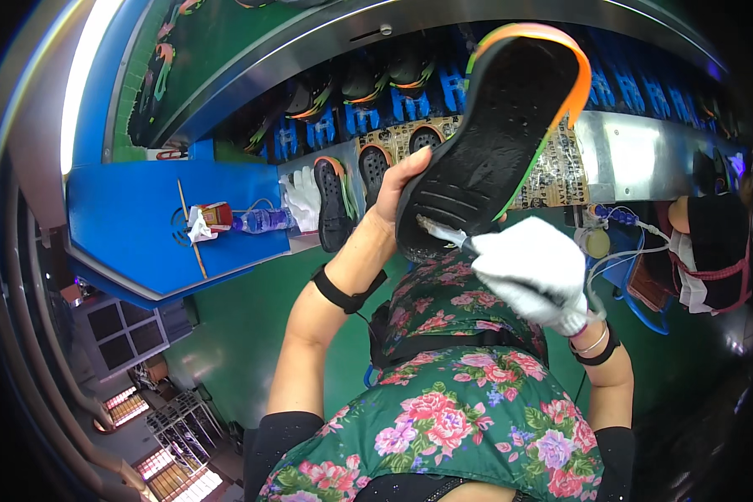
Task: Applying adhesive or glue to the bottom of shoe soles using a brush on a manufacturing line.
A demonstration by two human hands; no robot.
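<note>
A black shoe sole (502, 125) with an orange and green rim is held up in front of me, its inner side toward the camera. My left hand (399, 186), bare, is closed on the sole's left edge near the heel. In a white knit glove, my right hand (531, 272) grips a small brush (443, 233) with a pale ferrule. The brush tip touches the heel area, just below several raised ridges. Parts of the sole look wet and shiny. Most of the brush handle is hidden in the glove.
Several soles, one of them a black sole (333, 205), lie on the bench behind. Blue racks (410, 107) carry more shoe parts at the back. White gloves (301, 199), a plastic bottle (263, 220) and a red box (217, 216) are at left. Another person (715, 251) is at right.
</note>
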